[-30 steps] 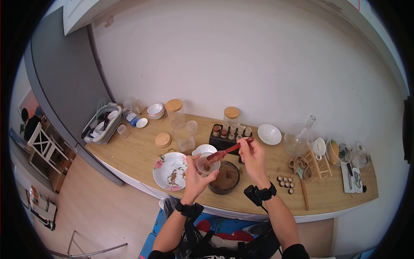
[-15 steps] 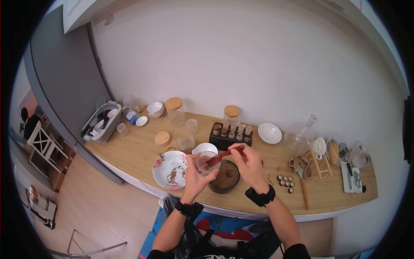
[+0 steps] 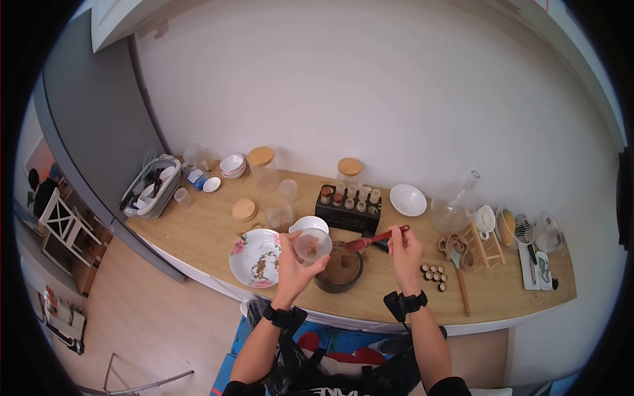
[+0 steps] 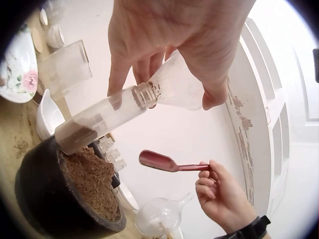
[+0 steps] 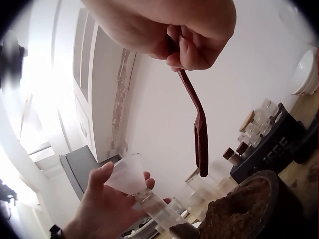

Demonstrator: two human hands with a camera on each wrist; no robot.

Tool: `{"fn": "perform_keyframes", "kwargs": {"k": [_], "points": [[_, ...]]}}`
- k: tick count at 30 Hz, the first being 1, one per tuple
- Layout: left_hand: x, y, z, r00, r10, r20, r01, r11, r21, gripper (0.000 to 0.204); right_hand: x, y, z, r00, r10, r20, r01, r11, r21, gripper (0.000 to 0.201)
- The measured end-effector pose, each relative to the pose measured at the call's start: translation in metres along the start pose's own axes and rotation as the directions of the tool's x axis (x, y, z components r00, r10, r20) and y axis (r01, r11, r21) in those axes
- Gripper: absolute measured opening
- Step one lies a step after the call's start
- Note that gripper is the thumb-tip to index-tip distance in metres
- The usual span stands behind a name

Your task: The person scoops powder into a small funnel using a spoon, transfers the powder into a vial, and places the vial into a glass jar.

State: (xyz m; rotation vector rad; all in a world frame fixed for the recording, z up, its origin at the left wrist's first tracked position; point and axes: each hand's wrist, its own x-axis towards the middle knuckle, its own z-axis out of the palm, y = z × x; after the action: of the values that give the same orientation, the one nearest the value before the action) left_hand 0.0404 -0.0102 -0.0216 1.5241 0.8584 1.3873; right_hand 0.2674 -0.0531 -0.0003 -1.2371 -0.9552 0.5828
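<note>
My left hand (image 4: 174, 35) grips a clear funnel (image 4: 178, 84) whose neck sits in the mouth of a glass tube (image 4: 102, 122). Brown powder lies at the tube's lower end, and crumbs cling near the funnel's neck. Between thumb and fingers my right hand (image 5: 184, 35) pinches the handle of a dark red scoop (image 5: 201, 144). In the left wrist view the scoop's bowl looks empty, apart from the funnel. A black bowl (image 4: 55, 199) of brown powder (image 4: 94, 184) stands below the tube; the head view shows it between my two hands.
A floral plate (image 3: 241, 267) with brown bits lies left of the bowl. Behind stand a white bowl (image 3: 309, 223) and a black rack (image 3: 347, 216) of small tubes. Several small caps (image 3: 434, 274), a brush (image 3: 463, 287) and a glass flask (image 3: 450, 214) are to the right.
My right hand has drawn the scoop out of the funnel and away to the right, over the black bowl's far side. My left hand still holds the funnel in nearly the same place.
</note>
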Motion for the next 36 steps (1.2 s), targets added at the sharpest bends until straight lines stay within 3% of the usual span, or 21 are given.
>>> {"fn": "perform_keyframes", "kwargs": {"k": [6,8,11,13,15,17,19,24,28,30,36], "points": [[0.0,0.001,-0.001,1.0,-0.009,0.025,0.009,1.0,-0.013,0.071,-0.003,0.017,0.012,0.998,0.018,0.059,-0.01,0.99,-0.138,0.022],[0.001,0.001,-0.001,1.0,-0.006,0.023,0.006,1.0,-0.005,0.07,-0.003,0.023,0.02,0.986,-0.102,0.129,0.132,0.96,-0.249,0.02],[0.0,0.0,0.0,1.0,-0.006,0.026,0.007,1.0,-0.011,0.07,-0.01,0.048,0.031,0.96,-0.142,0.243,0.227,0.899,-0.374,0.019],[0.001,0.001,0.0,1.0,-0.004,0.03,0.005,1.0,-0.022,0.07,-0.014,0.059,0.034,0.953,-0.189,0.235,0.267,0.891,-0.367,0.018],[0.0,0.003,-0.001,0.999,-0.014,0.032,0.013,1.0,0.024,0.071,-0.014,0.062,0.033,0.987,-0.073,0.142,0.108,0.961,-0.256,0.018],[-0.001,0.004,-0.001,0.999,-0.021,0.03,0.021,1.0,0.0,0.071,-0.01,0.066,0.026,0.991,-0.025,0.133,0.062,0.959,-0.278,0.019],[0.0,0.003,0.0,0.999,-0.026,0.029,0.026,0.999,-0.031,0.072,-0.006,0.069,0.019,0.993,0.101,0.064,-0.092,0.987,-0.129,0.022],[0.0,0.007,-0.001,0.999,-0.019,0.035,0.018,1.0,0.016,0.072,0.004,0.053,-0.001,0.97,0.24,0.038,-0.239,0.971,-0.02,0.026],[0.001,0.005,-0.001,0.999,-0.011,0.038,0.01,1.0,0.014,0.072,0.017,0.023,-0.008,0.956,0.285,0.064,-0.291,0.951,0.102,0.026],[0.001,0.007,0.0,0.999,-0.015,0.041,0.014,1.0,0.015,0.072,0.025,0.004,-0.008,0.963,0.25,0.101,-0.266,0.938,0.223,0.023],[0.001,0.004,-0.001,0.999,-0.02,0.039,0.021,1.0,-0.017,0.072,0.031,-0.062,0.011,0.984,0.132,0.117,-0.16,0.948,0.277,0.023]]}}
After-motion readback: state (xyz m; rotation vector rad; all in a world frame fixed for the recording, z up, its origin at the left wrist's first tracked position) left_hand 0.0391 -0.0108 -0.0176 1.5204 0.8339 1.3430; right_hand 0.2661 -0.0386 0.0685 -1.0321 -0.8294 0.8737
